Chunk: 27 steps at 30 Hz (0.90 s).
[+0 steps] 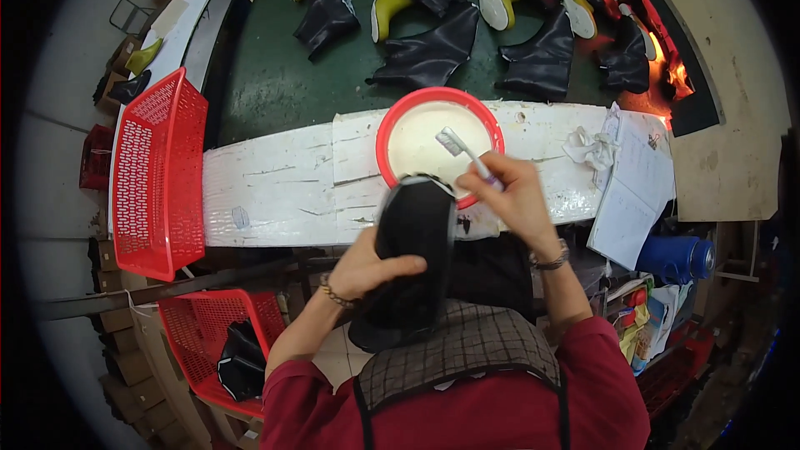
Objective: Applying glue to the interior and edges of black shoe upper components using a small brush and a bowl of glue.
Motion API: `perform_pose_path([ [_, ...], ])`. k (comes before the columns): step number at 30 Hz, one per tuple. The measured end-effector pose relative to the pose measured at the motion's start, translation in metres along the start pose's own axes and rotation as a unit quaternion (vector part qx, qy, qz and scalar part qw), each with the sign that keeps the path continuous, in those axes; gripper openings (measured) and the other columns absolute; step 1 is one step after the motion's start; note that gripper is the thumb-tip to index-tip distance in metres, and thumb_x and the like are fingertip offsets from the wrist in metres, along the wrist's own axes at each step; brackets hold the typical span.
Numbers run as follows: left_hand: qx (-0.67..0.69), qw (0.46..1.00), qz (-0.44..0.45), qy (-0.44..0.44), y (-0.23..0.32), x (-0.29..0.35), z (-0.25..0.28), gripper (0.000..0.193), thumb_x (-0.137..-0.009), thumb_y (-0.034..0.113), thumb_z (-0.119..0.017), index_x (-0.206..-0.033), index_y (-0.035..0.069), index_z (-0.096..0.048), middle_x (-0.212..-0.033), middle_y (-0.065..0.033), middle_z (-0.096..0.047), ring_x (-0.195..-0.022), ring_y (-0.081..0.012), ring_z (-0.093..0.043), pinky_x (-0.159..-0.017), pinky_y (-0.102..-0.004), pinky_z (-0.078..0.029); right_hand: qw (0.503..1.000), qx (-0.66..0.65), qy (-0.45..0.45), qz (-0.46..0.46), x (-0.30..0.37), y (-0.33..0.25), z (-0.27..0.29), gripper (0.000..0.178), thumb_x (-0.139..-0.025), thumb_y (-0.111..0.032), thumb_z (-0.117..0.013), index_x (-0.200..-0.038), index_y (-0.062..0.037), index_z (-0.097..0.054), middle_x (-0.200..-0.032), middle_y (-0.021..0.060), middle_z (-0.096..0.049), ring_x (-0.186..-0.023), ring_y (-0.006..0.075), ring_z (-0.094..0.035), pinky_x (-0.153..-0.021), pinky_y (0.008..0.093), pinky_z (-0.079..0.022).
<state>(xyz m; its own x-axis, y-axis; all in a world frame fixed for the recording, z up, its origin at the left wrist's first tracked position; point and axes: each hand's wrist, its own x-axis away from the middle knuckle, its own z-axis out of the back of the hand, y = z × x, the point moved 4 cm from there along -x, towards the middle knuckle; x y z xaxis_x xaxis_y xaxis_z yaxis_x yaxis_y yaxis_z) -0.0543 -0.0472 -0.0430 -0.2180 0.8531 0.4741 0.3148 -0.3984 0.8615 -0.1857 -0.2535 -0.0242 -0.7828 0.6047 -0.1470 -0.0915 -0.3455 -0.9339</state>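
My left hand is closed round a black boot, its thumb laid across the dark bottom face, which is turned up with a pale rim along the edge. Between the fingers of my right hand is a toothbrush with a white and purple handle. Its bristle head is over a red basin holding creamy white liquid. The boot's far end overlaps the basin's near rim in this view, and whether they touch I cannot tell.
The basin stands on a white, worn bench strip. Beyond it, a dark green conveyor carries black boot uppers and yellow-green linings, near an orange glow at right. Red baskets are at left; an open notebook and blue flask at right.
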Motion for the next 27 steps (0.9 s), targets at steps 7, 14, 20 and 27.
perform_pose_path([
  [7, -0.162, 0.98, -0.023, 0.116, 0.056, 0.008, 0.05, 0.031, -0.087, 0.016, -0.08, -0.104, -0.008, -0.071, -0.092, -0.0082, -0.075, -0.083, -0.012, -0.068, -0.075, -0.0284, -0.056, 0.927, 0.364, 0.064, 0.06, -0.011, 0.019, 0.054, 0.015, -0.086, -0.016, -0.079, -0.097, -0.0057, -0.076, -0.077, 0.0084, -0.062, -0.063, 0.0219, -0.059, -0.061, 0.0315, -0.046],
  [14, -0.146, 0.987, -0.013, 0.062, 0.067, -0.023, 0.059, 0.03, -0.082, 0.013, -0.082, -0.102, -0.007, -0.073, -0.088, -0.0094, -0.076, -0.079, -0.0138, -0.071, -0.074, -0.0271, -0.057, 0.951, 0.306, 0.042, 0.034, -0.018, 0.013, 0.063, 0.015, -0.09, -0.02, -0.074, -0.097, -0.0074, -0.078, -0.083, 0.0054, -0.068, -0.071, 0.0237, -0.065, -0.062, 0.0356, -0.048],
  [20, -0.082, 0.995, 0.052, -0.004, 0.072, -0.04, 0.035, 0.041, -0.074, 0.005, -0.083, -0.108, -0.011, -0.068, -0.094, -0.0156, -0.075, -0.079, -0.0184, -0.072, -0.075, -0.0296, -0.06, 0.966, 0.094, -0.044, 0.235, -0.041, -0.029, 0.049, 0.016, -0.084, -0.009, -0.079, -0.101, -0.0076, -0.08, -0.087, 0.0015, -0.072, -0.082, 0.0151, -0.064, -0.077, 0.0308, -0.043],
  [27, -0.031, 0.995, -0.06, 0.074, 0.099, -0.028, 0.05, 0.028, -0.08, 0.003, -0.078, -0.105, -0.006, -0.07, -0.09, -0.0103, -0.074, -0.079, -0.0151, -0.071, -0.073, -0.0279, -0.058, 0.96, 0.155, 0.037, 0.23, -0.035, -0.024, 0.037, 0.019, -0.079, -0.012, -0.083, -0.097, -0.0105, -0.081, -0.086, 0.0012, -0.071, -0.082, 0.0143, -0.063, -0.082, 0.0305, -0.039],
])
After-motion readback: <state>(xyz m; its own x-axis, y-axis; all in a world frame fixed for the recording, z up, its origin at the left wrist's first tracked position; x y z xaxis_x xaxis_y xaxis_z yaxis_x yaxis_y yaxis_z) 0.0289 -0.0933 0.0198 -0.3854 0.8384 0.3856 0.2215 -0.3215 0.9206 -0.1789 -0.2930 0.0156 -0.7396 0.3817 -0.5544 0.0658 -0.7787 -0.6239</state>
